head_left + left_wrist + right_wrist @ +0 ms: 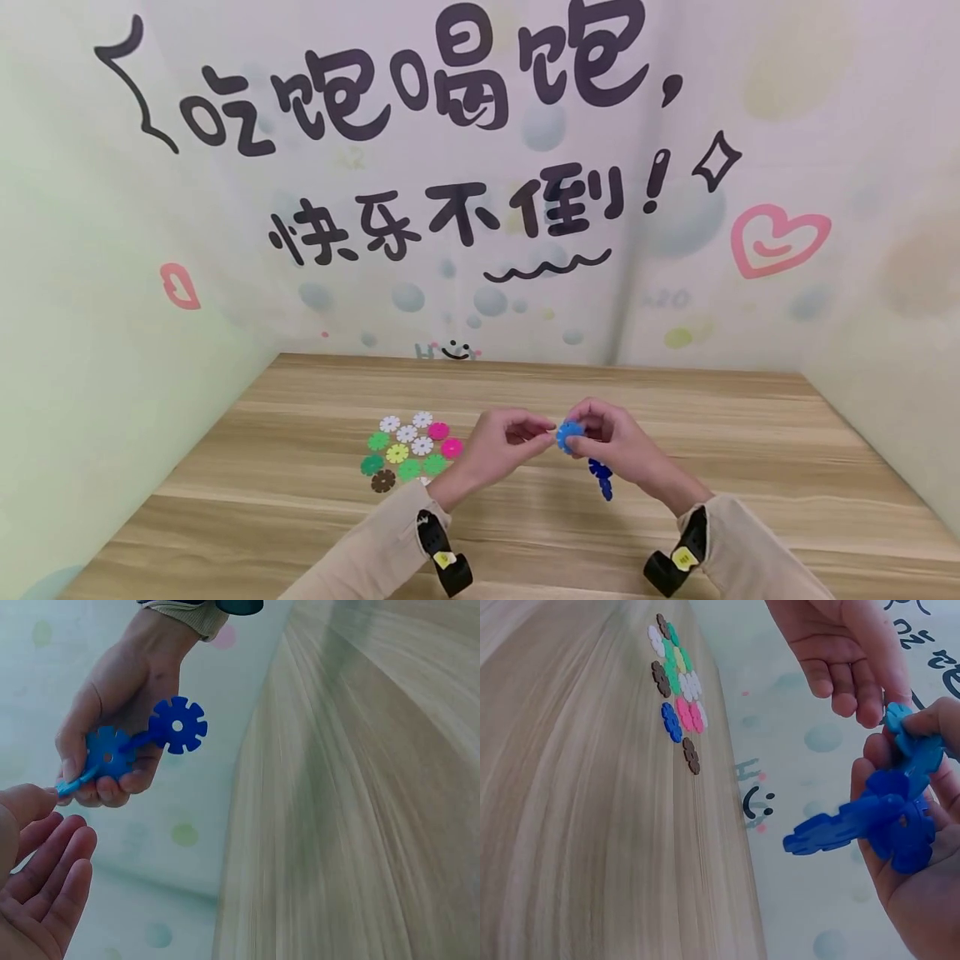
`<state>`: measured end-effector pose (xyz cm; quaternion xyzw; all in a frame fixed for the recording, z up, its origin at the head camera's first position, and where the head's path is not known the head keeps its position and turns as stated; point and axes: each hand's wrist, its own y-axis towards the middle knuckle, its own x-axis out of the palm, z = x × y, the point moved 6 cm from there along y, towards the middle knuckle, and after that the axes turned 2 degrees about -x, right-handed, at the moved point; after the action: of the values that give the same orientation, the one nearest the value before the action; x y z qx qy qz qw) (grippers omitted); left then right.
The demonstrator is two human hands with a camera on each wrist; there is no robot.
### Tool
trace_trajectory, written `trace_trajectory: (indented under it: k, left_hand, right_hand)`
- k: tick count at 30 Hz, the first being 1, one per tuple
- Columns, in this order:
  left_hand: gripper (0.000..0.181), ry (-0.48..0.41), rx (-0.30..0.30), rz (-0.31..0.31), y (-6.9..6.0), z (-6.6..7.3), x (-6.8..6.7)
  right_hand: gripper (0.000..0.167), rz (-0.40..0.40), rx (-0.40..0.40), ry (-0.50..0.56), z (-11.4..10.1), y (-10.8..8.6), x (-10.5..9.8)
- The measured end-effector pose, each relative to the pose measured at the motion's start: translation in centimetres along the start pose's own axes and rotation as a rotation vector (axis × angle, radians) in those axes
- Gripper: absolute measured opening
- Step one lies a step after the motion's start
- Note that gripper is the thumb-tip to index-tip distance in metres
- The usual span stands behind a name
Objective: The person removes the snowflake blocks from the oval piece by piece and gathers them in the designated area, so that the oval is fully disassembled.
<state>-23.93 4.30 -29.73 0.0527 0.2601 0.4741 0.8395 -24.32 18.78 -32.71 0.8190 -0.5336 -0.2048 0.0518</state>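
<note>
My right hand [618, 440] grips a short chain of notched plastic snowflake discs between thumb and fingers. Light blue discs [568, 438] are at the end toward my left hand. Dark blue discs [599, 470] hang from the other end, slotted together at angles. In the left wrist view, a dark blue disc [192, 727] faces the camera beside the right palm. My left hand [498, 446] pinches the edge of the outermost light blue disc [898, 715] with its thumb and index finger. Its other fingers are loosely bent. The fingertips partly hide the join.
Loose snowflake discs lie on the wooden table [262, 467] left of my hands: white [407, 433], pink [452, 448], green [378, 441], yellow [392, 456] and brown [382, 481]. The right wrist view also shows a loose blue disc [671, 723]. A printed cloth backdrop [375, 317] stands behind.
</note>
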Motion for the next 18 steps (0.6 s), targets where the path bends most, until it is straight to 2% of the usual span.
trace_trajectory:
  k: [8, 15, 18]
  left_hand:
    - [0.014, -0.018, -0.018, -0.005, -0.16, -0.02, 0.73]
    - [0.012, -0.046, -0.017, 0.056, -0.34, -0.11, 0.44]
    - [0.013, -0.078, -0.019, 0.088, -0.37, -0.23, 0.14]
  right_hand:
    - [0.017, -0.051, -0.027, -0.04, -0.03, -0.05, 0.52]
    - [0.019, -0.027, -0.015, -0.103, -0.39, -0.05, 0.43]
    - [0.019, -0.004, -0.035, -0.12, -0.64, -0.1, 0.23]
